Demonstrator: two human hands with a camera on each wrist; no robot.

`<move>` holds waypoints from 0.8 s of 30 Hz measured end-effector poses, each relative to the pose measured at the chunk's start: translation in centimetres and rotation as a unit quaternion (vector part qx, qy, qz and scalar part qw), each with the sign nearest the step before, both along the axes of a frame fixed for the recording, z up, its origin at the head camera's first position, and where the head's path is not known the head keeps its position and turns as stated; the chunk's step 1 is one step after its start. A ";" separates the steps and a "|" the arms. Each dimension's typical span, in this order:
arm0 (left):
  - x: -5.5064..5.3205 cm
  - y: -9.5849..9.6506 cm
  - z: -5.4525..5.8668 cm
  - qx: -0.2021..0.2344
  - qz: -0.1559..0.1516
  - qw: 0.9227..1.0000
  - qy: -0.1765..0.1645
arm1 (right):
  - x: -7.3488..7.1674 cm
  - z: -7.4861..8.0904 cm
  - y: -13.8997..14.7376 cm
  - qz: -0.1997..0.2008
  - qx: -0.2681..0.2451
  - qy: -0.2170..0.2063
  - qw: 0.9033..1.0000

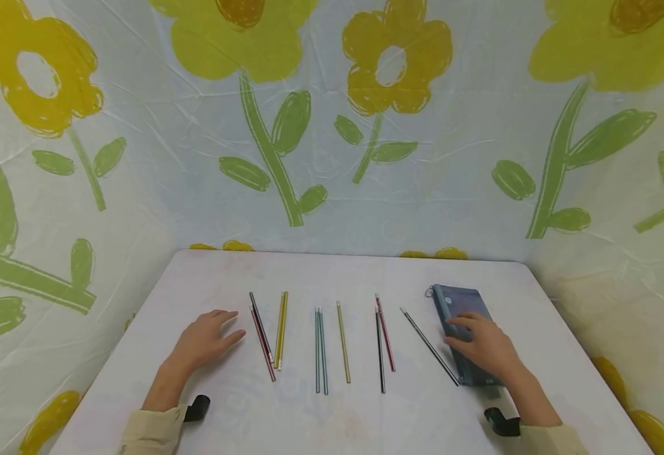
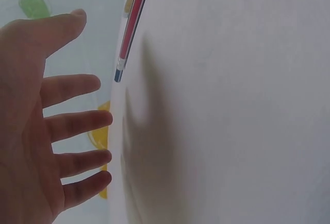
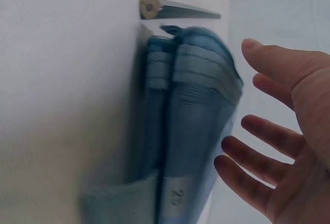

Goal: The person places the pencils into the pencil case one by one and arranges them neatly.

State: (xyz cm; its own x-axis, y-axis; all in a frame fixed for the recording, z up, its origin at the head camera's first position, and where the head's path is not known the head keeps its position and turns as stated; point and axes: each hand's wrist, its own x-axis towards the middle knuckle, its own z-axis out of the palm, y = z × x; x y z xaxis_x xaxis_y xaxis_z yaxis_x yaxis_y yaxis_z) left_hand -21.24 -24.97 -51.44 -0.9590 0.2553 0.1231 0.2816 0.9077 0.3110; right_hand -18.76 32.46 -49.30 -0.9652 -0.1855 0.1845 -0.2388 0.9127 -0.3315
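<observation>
My left hand [image 1: 205, 339] is just left of the pencils, fingers spread and holding nothing. Nearest to it lie a red pencil [image 1: 263, 346] and a dark blue pencil [image 1: 259, 322], crossing at a slant. My right hand [image 1: 486, 344] hovers over a blue zippered pencil case [image 1: 461, 297], thumb and fingers apart. In the right wrist view the fingers show a gap from the fabric of the case [image 3: 193, 116]. A dark pencil [image 1: 429, 345] lies slantwise along the left of the case, its unsharpened end [image 3: 150, 9] facing the right wrist camera.
Two yellow pencils [image 1: 282, 328], two teal pencils [image 1: 320, 354], a single olive-yellow pencil [image 1: 344, 344], a black pencil [image 1: 380, 354] and another red pencil [image 1: 385, 335] lie across the middle of the white table [image 1: 223, 272]. A flower-printed cloth [image 1: 457, 158] surrounds its back and sides.
</observation>
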 end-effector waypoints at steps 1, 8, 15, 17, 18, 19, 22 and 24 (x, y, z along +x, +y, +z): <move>0.0 0.1 0.0 0.003 0.002 1.000 -0.003 | -0.1 -0.2 0.0 -0.004 -0.002 -0.003 1.000; -0.1 0.8 0.2 0.016 0.017 0.999 -0.033 | -0.4 -0.8 -0.2 -0.026 -0.008 -0.008 1.000; -0.4 0.9 -0.1 0.031 0.016 0.999 -0.040 | -0.8 -1.2 0.4 -0.037 -0.074 -0.025 0.996; -0.4 0.9 -0.2 0.036 0.016 0.998 -0.041 | -0.9 -1.5 0.8 -0.041 -0.097 -0.033 0.994; -0.4 1.0 -0.2 0.039 0.016 0.998 -0.042 | -0.9 -1.6 0.9 -0.044 -0.110 -0.039 0.992; -0.5 1.0 -0.3 0.042 0.017 0.998 -0.044 | -0.8 -1.6 1.0 -0.049 -0.122 -0.046 0.990; -0.7 1.3 -0.5 0.048 0.020 0.998 -0.047 | -0.7 -1.8 1.3 -0.057 -0.141 -0.056 0.987; -0.8 1.4 -0.7 0.052 0.021 0.997 -0.048 | -0.6 -1.8 1.3 -0.062 -0.141 -0.056 0.986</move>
State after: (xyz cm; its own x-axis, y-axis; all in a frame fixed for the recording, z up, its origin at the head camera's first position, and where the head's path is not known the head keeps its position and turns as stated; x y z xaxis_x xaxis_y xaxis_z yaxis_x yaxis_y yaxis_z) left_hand -22.05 -23.55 -52.10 -0.9773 0.2049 0.0535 0.2078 0.8792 0.4288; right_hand -19.32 33.79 -51.08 -0.9946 -0.0208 0.1021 -0.0778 0.8001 -0.5949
